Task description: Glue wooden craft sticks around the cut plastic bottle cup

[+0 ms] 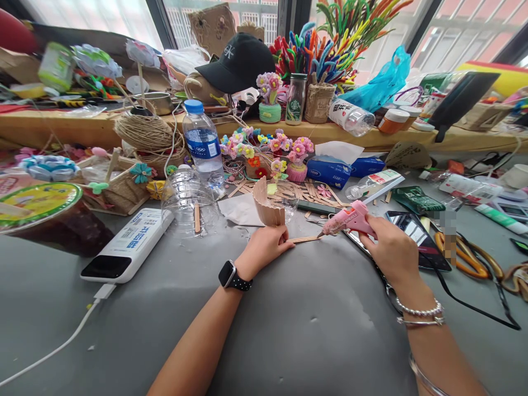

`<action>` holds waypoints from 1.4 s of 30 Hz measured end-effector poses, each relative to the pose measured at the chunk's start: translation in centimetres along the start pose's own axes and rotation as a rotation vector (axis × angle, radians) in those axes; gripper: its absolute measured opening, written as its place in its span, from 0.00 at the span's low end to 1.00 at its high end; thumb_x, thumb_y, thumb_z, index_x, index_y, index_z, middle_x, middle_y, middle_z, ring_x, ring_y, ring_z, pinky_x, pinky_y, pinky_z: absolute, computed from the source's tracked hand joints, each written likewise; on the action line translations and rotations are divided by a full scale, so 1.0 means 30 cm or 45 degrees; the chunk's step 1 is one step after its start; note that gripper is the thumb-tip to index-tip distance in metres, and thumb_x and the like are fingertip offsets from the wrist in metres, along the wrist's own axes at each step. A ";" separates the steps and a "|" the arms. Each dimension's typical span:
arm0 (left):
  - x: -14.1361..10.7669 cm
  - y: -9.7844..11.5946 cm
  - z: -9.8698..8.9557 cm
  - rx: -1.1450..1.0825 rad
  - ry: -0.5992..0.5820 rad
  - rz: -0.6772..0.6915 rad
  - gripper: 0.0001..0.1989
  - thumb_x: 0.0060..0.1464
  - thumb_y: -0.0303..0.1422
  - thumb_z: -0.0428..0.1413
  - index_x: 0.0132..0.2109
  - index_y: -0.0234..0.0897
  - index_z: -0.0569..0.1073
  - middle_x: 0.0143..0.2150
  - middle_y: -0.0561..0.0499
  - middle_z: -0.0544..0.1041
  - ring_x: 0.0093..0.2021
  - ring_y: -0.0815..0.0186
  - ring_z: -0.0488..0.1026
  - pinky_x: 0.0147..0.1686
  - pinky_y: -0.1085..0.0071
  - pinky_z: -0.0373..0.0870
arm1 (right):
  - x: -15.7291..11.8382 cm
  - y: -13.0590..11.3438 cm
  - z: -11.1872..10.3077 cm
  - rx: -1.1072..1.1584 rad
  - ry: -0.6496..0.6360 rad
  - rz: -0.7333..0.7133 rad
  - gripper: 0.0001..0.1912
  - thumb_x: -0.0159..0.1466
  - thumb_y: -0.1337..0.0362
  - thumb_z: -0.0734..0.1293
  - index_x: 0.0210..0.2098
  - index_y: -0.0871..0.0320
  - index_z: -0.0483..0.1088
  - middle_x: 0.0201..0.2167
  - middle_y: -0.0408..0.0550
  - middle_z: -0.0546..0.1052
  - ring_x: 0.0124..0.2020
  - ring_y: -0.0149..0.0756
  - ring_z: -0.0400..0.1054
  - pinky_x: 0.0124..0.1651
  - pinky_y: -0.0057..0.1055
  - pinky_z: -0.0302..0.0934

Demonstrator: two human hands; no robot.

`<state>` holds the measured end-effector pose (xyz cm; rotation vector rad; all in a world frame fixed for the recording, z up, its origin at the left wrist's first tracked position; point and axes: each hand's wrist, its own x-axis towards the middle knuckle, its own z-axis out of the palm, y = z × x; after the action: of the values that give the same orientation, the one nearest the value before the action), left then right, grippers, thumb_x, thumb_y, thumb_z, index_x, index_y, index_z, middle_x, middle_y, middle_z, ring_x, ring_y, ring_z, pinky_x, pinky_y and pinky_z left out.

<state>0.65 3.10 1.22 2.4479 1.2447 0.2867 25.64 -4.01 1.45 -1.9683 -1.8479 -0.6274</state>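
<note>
The left hand [264, 248] holds a narrow wooden strip [306, 239] low over the gray counter [322, 335]. Its grip is closed, thumb and fingers pinched together on the strip's left end, so most of the length sticks out past the fingertips to the right, toward the other hand. Whether it is 1 strip or several layered together cannot be told.

The right hand [394, 248] has its fingers wrapped around the handle of a pink glue gun [350, 219]. The nozzle points left and down to the free end of the strip, at the side away from the left grip; whether the tip touches the wood or sits just above it is too fine to see.

Just behind the left hand stands a curved piece of joined wooden sticks [267, 203], its lower edge partly hidden by the knuckles, so contact between the 2 is unclear. Farther back, many loose sticks [295, 191] lie scattered in front of the small flowers.

To the left are a cut clear plastic bottle [185, 201] and a white power bank [127, 242]. A phone [418, 242] lies to the right, beside the right hand.
</note>
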 end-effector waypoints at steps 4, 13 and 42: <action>0.000 -0.003 0.003 -0.003 0.003 0.002 0.10 0.51 0.39 0.52 0.32 0.37 0.68 0.28 0.52 0.74 0.27 0.68 0.68 0.23 0.76 0.55 | 0.003 0.000 -0.006 0.005 -0.029 0.035 0.13 0.56 0.62 0.61 0.40 0.60 0.68 0.28 0.47 0.73 0.28 0.35 0.65 0.25 0.28 0.51; 0.001 -0.003 0.003 -0.009 0.004 0.011 0.10 0.51 0.39 0.52 0.31 0.36 0.68 0.28 0.52 0.73 0.26 0.68 0.68 0.23 0.76 0.56 | 0.005 0.000 -0.009 -0.019 -0.007 0.038 0.13 0.56 0.62 0.61 0.39 0.59 0.68 0.26 0.46 0.73 0.26 0.34 0.64 0.23 0.27 0.49; 0.002 -0.003 0.001 -0.014 0.000 0.019 0.10 0.51 0.39 0.52 0.31 0.36 0.68 0.27 0.52 0.73 0.26 0.68 0.68 0.23 0.75 0.55 | -0.001 0.012 -0.002 -0.105 0.094 -0.017 0.15 0.56 0.64 0.59 0.42 0.59 0.68 0.27 0.47 0.72 0.28 0.35 0.63 0.25 0.28 0.48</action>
<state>0.62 3.18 1.16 2.4486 1.2223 0.2969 26.00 -4.08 1.50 -1.9579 -1.8196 -0.7811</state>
